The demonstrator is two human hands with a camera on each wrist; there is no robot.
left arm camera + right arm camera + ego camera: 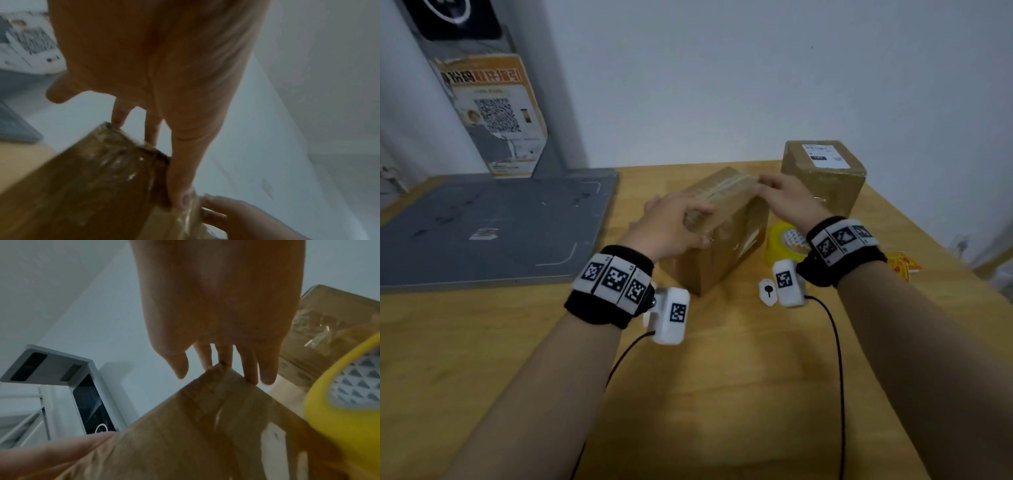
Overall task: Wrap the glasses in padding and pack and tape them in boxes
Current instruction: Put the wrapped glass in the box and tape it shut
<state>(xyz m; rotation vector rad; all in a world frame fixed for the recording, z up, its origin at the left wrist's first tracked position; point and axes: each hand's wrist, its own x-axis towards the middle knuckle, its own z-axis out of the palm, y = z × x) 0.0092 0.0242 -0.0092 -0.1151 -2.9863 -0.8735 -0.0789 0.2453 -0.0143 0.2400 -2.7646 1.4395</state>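
A closed cardboard box stands in the middle of the wooden table, with a strip of clear tape along its top seam. My left hand lies over the near-left end of the box top. In the left wrist view its fingers are straight and the thumb presses the tape at the edge of the box. My right hand rests on the far-right end, its straight fingertips touching the corner of the box. No glasses or padding are visible.
A second taped box with a white shipping label stands behind on the right. A yellow tape roll sits beside the near box, under my right wrist. A grey mat covers the table's left side, with a poster stand behind it.
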